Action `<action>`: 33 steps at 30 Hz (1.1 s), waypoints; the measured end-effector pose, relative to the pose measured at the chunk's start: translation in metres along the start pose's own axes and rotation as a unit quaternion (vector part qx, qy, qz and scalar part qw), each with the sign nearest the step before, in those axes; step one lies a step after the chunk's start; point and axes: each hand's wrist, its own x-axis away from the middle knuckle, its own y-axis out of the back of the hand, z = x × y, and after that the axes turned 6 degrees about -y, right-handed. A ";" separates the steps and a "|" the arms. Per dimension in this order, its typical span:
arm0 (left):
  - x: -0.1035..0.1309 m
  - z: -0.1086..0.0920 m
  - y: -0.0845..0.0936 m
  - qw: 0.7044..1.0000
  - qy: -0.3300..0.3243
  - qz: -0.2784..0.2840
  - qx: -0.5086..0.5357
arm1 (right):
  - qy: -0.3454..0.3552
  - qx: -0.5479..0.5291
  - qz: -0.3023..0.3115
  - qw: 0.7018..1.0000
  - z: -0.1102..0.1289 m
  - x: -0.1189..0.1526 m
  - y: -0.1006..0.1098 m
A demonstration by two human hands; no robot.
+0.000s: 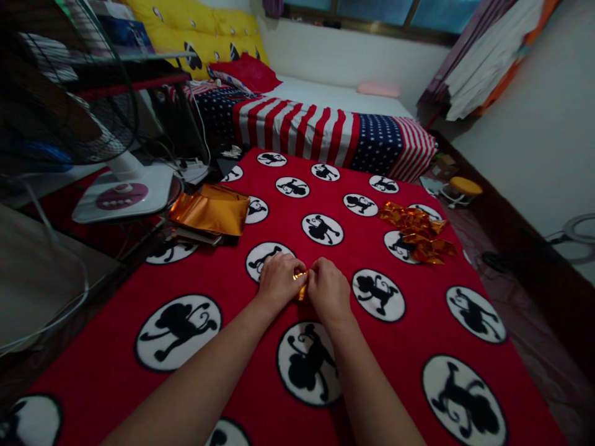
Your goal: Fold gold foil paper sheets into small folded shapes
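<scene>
A small piece of shiny gold foil paper [302, 288] sits between my two hands, over the middle of the red cloth [320, 198] with its monkey circles. My left hand [279, 277] has its fingers closed on the foil's left side. From the other side, my right hand [329, 286] pinches the foil with curled fingers. Most of the foil is hidden by the fingers, so its exact shape does not show. A stack of flat gold foil sheets [211, 209] lies to the far left. Several folded gold foil pieces [416, 230] form a loose heap on the right.
An electric fan [123, 186] with a white base stands left of the cloth, near white cables [83, 266]. Beyond the far edge is a bed with a stars-and-stripes cover [320, 127]. A yellow-topped stool [465, 187] stands at the right.
</scene>
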 end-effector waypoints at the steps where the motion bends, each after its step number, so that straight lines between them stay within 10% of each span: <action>1: 0.000 0.000 0.001 1.000 -0.001 0.001 0.000 | -0.008 -0.007 0.003 1.000 0.004 0.001 -0.004; 33: -0.005 -0.001 0.012 0.996 0.035 0.063 0.050 | -0.103 -0.102 0.051 0.988 -0.057 -0.009 0.008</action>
